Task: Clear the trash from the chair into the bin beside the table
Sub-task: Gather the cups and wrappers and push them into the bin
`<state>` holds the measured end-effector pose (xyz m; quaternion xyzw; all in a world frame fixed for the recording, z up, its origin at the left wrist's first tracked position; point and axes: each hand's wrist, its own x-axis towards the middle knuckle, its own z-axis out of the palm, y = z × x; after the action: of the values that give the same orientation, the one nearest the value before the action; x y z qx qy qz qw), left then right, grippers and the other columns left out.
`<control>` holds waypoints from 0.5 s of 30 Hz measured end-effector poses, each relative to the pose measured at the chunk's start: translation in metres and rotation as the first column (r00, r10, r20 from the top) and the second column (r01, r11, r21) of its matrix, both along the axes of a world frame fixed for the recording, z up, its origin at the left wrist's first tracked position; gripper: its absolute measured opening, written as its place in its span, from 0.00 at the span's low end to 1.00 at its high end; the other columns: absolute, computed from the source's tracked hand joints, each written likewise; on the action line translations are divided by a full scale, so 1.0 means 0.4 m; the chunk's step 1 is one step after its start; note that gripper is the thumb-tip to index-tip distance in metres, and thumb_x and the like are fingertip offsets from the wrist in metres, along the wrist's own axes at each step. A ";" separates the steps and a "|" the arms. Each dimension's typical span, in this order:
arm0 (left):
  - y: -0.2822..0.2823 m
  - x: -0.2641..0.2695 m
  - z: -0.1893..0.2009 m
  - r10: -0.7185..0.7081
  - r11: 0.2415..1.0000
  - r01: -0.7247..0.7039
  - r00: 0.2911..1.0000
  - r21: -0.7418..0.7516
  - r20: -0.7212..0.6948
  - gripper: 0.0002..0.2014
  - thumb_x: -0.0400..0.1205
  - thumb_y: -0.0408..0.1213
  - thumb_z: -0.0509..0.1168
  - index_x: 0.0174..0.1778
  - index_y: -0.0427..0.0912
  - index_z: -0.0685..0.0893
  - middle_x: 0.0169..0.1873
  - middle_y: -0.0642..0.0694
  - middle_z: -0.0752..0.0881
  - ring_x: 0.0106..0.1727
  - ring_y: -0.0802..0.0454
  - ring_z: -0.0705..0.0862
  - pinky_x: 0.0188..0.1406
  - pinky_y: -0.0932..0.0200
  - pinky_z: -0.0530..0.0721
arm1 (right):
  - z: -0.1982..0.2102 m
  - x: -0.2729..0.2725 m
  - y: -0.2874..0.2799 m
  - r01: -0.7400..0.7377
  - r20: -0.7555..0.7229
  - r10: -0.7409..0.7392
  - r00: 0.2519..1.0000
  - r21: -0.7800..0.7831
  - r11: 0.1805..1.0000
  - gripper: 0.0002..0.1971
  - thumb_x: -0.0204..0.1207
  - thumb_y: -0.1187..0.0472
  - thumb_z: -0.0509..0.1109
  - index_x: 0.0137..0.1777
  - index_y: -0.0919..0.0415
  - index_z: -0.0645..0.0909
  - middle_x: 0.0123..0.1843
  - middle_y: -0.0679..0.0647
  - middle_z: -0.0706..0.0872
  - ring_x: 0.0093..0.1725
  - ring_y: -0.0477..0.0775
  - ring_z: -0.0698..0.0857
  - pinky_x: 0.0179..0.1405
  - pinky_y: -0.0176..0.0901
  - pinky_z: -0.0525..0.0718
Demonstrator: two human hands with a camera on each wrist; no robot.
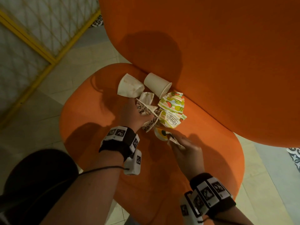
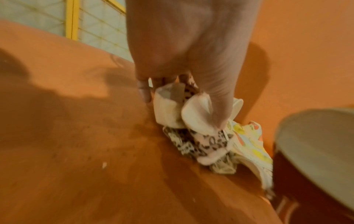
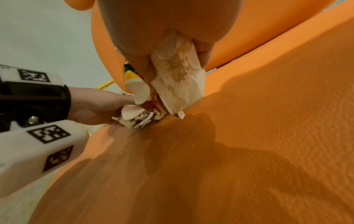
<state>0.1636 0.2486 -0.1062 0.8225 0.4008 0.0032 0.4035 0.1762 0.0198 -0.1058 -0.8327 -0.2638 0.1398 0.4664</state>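
Note:
Trash lies in a heap at the back of the orange chair seat. It includes two white paper cups on their sides, a fruit-print "Hello Summer" paper and a yellow-and-white crumpled cup. My left hand grips a crumpled leopard-print paper, its fingers curled round it together with a white crushed piece. My right hand pinches a stained white paper between thumb and fingers, just above the seat beside the yellow-and-white cup. No bin is in view.
The chair's orange backrest rises right behind the heap. A yellow-framed mesh panel stands to the left over a pale tiled floor. A dark rounded shape sits at the lower left.

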 end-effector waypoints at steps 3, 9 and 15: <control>-0.038 -0.014 -0.001 0.069 0.996 -0.066 0.996 -0.060 0.052 0.33 0.68 0.42 0.77 0.66 0.39 0.71 0.60 0.42 0.81 0.62 0.45 0.80 0.57 0.51 0.79 | 0.000 0.002 -0.003 0.025 0.005 -0.025 1.000 0.013 1.000 0.22 0.71 0.72 0.75 0.61 0.49 0.85 0.54 0.43 0.89 0.53 0.43 0.88 0.48 0.46 0.88; -0.089 -0.124 0.061 0.330 0.936 -0.287 0.916 -0.202 0.227 0.32 0.71 0.45 0.77 0.68 0.41 0.73 0.63 0.44 0.81 0.64 0.47 0.79 0.61 0.51 0.78 | 0.057 -0.010 -0.004 0.001 0.032 -0.003 0.999 0.055 0.998 0.13 0.74 0.64 0.74 0.57 0.52 0.87 0.45 0.43 0.88 0.41 0.45 0.87 0.40 0.39 0.84; -0.250 -0.425 0.167 0.609 0.793 -0.547 0.731 -0.269 0.309 0.28 0.72 0.47 0.76 0.66 0.53 0.74 0.60 0.58 0.83 0.60 0.58 0.82 0.57 0.62 0.81 | 0.126 -0.144 0.020 -0.160 -0.339 0.150 0.929 -0.002 0.987 0.06 0.76 0.53 0.72 0.47 0.52 0.89 0.35 0.53 0.89 0.34 0.57 0.85 0.30 0.57 0.80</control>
<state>-0.0065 0.1486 -0.0392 0.6044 0.5500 0.2559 0.5165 0.1187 0.0280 -0.0553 -0.7797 -0.2427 0.3206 0.4800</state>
